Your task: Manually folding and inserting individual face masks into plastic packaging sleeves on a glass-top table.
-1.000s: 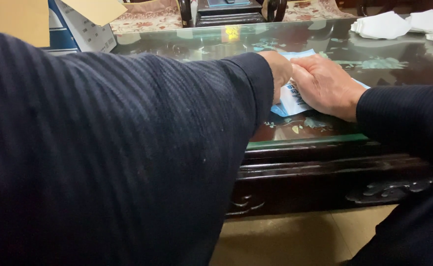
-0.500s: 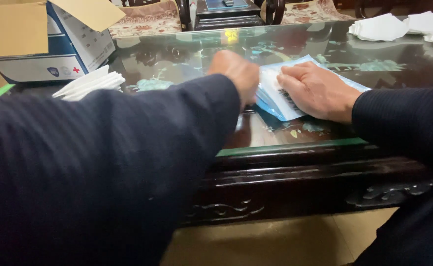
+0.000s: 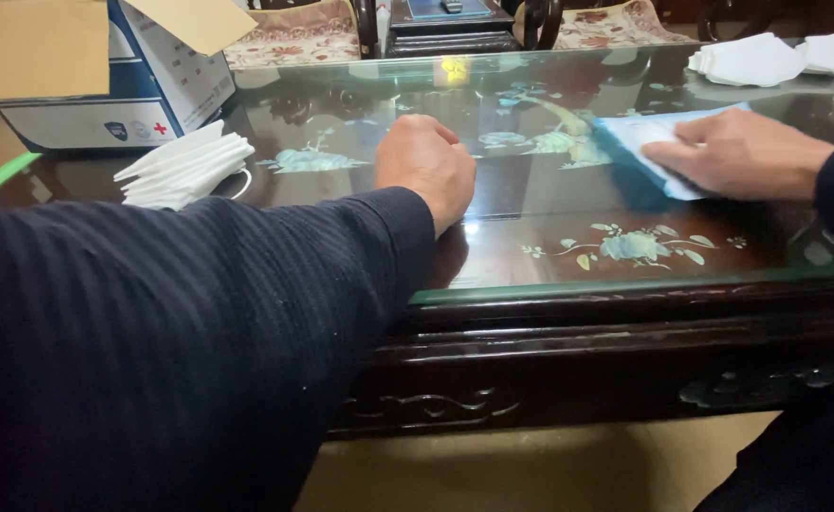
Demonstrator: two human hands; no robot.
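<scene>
While the right hand (image 3: 734, 154) presses flat on the thin light-blue paper packet (image 3: 644, 142) near the glass-topped table's (image 3: 625, 284) right edge, the clenched left hand (image 3: 428, 166) holds nothing visible; the packet looks light, limp, best pinched at an edge.

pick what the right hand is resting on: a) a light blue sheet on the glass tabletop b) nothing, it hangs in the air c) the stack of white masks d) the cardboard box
a: the right hand lies flat on a light blue sheet on the glass tabletop, far from the stack of white masks.
</scene>
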